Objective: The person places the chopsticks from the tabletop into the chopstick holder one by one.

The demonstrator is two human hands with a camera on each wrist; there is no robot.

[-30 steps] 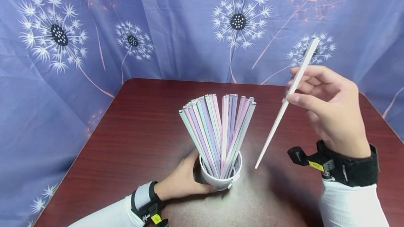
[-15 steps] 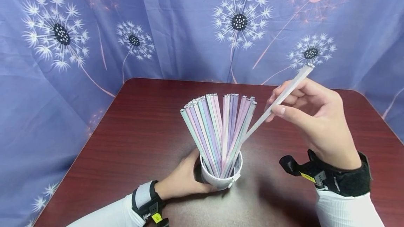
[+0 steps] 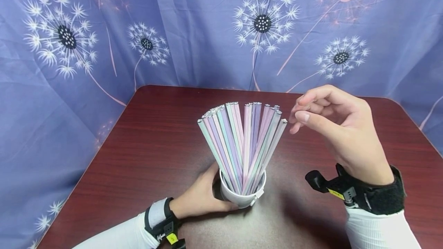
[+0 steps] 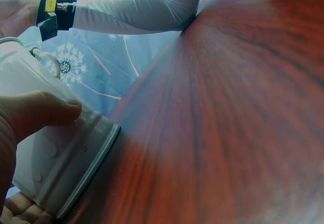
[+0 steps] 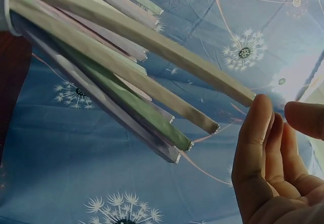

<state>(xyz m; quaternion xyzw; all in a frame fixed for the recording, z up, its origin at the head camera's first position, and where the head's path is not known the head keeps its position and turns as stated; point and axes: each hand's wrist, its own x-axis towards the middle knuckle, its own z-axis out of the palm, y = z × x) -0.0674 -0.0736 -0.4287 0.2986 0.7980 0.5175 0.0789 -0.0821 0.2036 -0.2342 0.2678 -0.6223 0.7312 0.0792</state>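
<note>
Pastel chopsticks (image 3: 228, 145) in green, pink, purple and white stand fanned out in a white cup (image 3: 243, 202) with a small side handle. The left hand (image 3: 200, 199) grips the cup from its left side; in the left wrist view the thumb (image 4: 48, 112) lies along the cup wall. To the right of the bunch, the right hand (image 3: 340, 130) is raised with thumb and fingers apart and nothing between them. A pale chopstick (image 3: 275, 145) leans at the cup's right side. In the right wrist view its end appears beside a fingertip; whether they touch I cannot tell.
The cup stands on a dark red wooden table (image 3: 145, 133). Behind and at the left hangs a blue cloth (image 3: 197, 30) with dandelion prints. Both wrists wear black straps with cameras (image 3: 316, 181) that stick out beside the hands.
The right hand has brought the pale chopstick down leftward into the cup and let it go. It now leans with the others. The left hand has stayed on the cup.
</note>
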